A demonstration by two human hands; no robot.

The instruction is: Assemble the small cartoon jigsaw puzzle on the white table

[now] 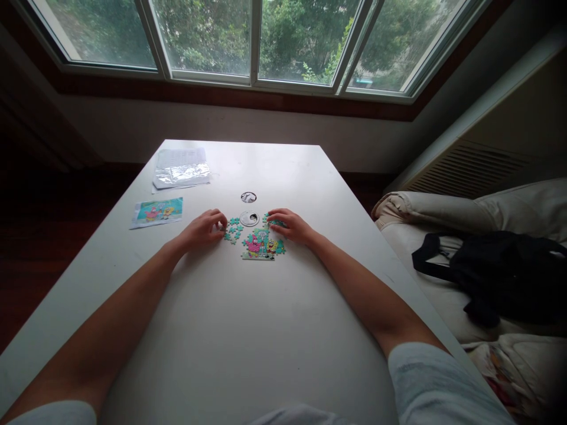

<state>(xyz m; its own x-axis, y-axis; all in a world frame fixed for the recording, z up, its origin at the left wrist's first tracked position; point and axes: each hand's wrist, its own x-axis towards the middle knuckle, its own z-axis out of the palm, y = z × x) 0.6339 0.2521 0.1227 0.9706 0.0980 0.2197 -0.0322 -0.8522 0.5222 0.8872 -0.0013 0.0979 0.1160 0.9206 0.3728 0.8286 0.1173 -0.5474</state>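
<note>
A partly joined jigsaw puzzle (259, 245) lies flat on the white table, with pink, yellow and teal cartoon figures. Left of it is a cluster of loose teal puzzle pieces (233, 231). My left hand (204, 229) rests at this cluster's left edge, fingers bent and thumb apart; no piece shows clearly between them. At the puzzle's upper right, my right hand (290, 226) reaches over more teal pieces, its fingers spread and partly covering them. Between the hands, just above the puzzle, sits a round grey-and-white disc (249, 219).
A second round disc (248, 197) lies farther back on the white table (274, 330). On the left are a cartoon picture card (157, 212) and a clear plastic bag with papers (181, 170). A dark bag (509, 274) lies on the beige sofa (425, 206) at right.
</note>
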